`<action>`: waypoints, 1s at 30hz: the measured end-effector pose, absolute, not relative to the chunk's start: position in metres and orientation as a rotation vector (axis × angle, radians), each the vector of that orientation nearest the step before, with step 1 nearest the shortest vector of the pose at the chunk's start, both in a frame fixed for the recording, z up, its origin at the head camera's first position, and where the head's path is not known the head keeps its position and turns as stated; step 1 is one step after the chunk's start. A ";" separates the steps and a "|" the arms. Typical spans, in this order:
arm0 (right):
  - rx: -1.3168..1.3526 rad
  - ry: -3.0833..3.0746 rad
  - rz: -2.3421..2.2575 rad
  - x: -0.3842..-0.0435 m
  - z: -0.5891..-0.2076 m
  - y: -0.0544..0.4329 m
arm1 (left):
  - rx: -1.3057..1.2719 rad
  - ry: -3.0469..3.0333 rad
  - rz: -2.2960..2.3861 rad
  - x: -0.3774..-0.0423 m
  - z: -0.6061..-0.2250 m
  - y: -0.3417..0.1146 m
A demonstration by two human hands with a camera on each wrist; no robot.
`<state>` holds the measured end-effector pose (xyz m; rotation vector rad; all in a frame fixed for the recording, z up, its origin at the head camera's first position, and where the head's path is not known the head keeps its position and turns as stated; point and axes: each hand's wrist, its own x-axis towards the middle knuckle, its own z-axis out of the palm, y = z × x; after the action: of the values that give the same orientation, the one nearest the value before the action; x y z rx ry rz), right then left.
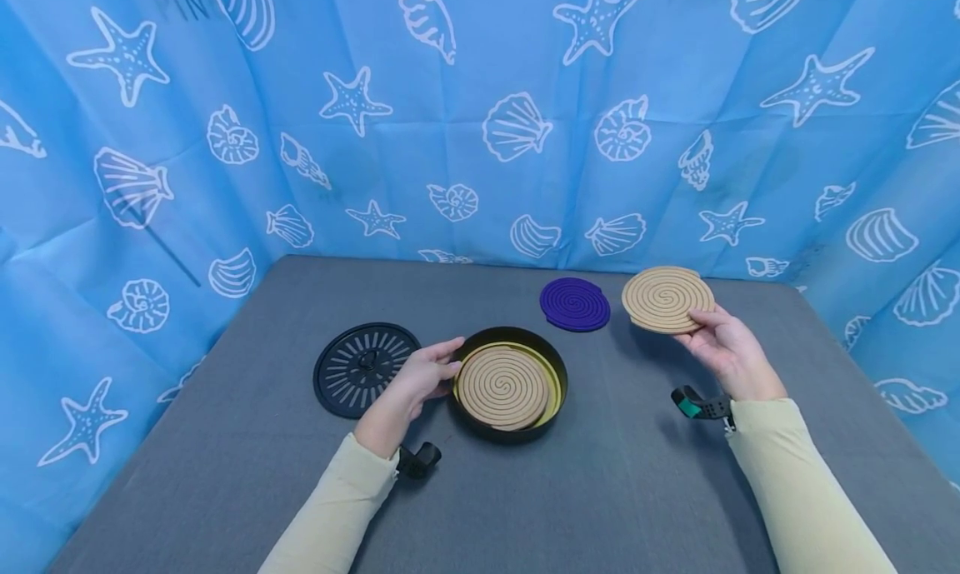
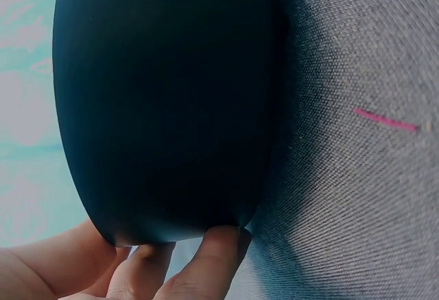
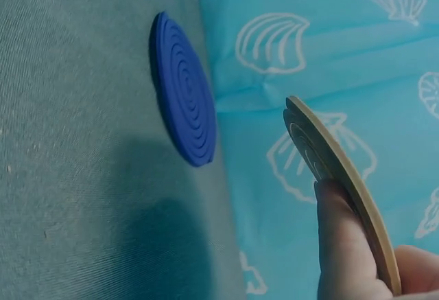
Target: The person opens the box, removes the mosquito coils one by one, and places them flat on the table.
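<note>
My right hand pinches a tan mosquito coil by its near edge, raised off the table at the right. In the right wrist view that coil shows nearly edge-on between thumb and fingers. With my left hand I grip the left side of a round black tin. Another tan coil lies in the tin, with yellow showing around it. The left wrist view shows the tin's dark side wall, fingers against its lower end. What lies beneath the coil is hidden.
A purple coil lies flat near the table's back edge. Left of the tin, a black slotted lid rests on the grey cloth, partly behind my left hand. A blue shell-print curtain stands behind the table.
</note>
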<state>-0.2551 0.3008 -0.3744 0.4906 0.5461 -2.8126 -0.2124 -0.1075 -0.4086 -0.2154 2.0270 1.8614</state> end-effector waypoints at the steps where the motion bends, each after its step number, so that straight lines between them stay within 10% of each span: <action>1: 0.507 0.549 -2.813 -0.256 -0.376 0.301 | -0.219 2.026 1.861 -0.213 -0.409 -0.108; 30: 0.710 0.366 -2.777 -0.324 -0.396 0.308 | -0.224 2.029 1.863 -0.213 -0.409 -0.110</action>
<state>-0.3238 0.3084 -0.3956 0.7099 0.3661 -2.7767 -0.2135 -0.1099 -0.4095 -0.2245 2.0290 1.8629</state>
